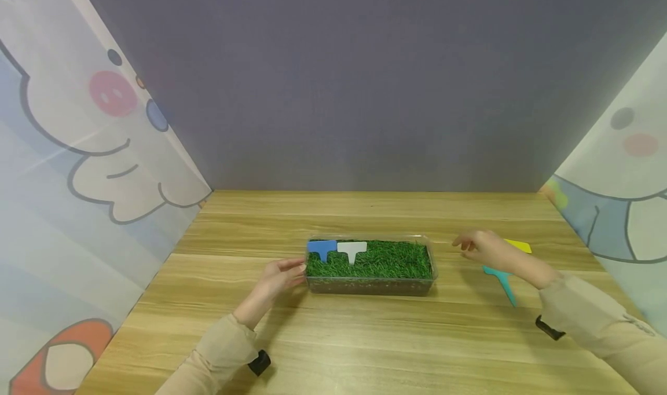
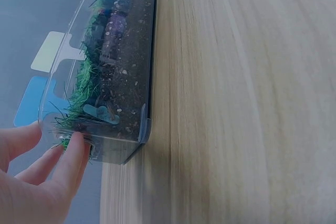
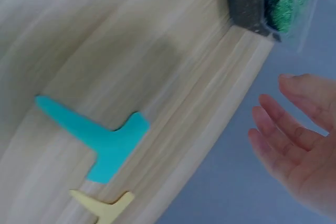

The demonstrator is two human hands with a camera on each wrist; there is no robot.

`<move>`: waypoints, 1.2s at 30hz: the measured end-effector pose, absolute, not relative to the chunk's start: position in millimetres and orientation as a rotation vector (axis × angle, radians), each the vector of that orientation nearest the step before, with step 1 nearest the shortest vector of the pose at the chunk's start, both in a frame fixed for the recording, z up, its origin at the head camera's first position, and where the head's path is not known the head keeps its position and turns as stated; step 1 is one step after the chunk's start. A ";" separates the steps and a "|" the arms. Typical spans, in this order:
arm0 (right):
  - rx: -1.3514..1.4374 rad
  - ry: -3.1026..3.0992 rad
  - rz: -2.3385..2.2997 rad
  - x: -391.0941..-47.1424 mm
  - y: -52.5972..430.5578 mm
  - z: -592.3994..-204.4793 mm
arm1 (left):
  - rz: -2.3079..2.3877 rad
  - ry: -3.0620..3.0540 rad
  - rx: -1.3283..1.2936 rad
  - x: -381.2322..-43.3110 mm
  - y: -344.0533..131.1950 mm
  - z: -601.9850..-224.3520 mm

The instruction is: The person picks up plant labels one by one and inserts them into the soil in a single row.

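Nearest the wearer, two beige sleeves (image 1: pixel 219 354) extend over the wooden desk (image 1: pixel 365 337). The left hand (image 1: pixel 278 276) rests at the left end of the clear plastic tray (image 1: pixel 370 284); its grip is loose, with straight fingers (image 2: pixel 71 156) touching the end wall and curling round nothing. The tray sits near the middle of the desk and holds dark soil topped with green artificial grass (image 1: pixel 388 259). At its left end, a blue T-shaped plant label (image 1: pixel 321 248) and a white T-shaped plant label (image 1: pixel 352 249) stand upright in the grass, side by side.

The right hand (image 1: pixel 490 250) hovers right of the tray, apart from it; its grip is wide and holds nothing. Beneath it, flat on the desk, lie a teal T-shaped plant label (image 3: pixel 97 135) and, just beyond it, a yellow T-shaped plant label (image 3: pixel 105 207).

Farthest back stands a grey wall (image 1: pixel 365 82).
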State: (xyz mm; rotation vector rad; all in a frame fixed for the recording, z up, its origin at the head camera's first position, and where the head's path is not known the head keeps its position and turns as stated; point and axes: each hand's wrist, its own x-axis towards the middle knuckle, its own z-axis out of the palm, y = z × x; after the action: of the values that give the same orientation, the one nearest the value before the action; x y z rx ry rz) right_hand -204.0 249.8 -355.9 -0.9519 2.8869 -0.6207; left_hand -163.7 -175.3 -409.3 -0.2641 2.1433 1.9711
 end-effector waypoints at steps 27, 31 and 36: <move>-0.879 2.815 -0.554 -204.5 302.7 -385.6 | 1.983 2.154 -0.253 -162.4 -173.9 -410.0; -0.861 2.803 -0.533 -206.0 307.1 -388.0 | 1.981 2.154 -0.246 -162.5 -174.3 -410.1; -0.846 2.783 -0.491 -207.7 309.7 -391.2 | 1.969 2.164 -0.240 -162.1 -174.5 -410.1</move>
State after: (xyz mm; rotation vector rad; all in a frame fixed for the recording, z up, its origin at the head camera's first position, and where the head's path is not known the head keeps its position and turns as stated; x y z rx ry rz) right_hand -207.7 309.7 -391.2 -0.8457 2.7827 -0.4913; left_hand -162.1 -174.5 -410.1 -0.2401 2.1640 1.9692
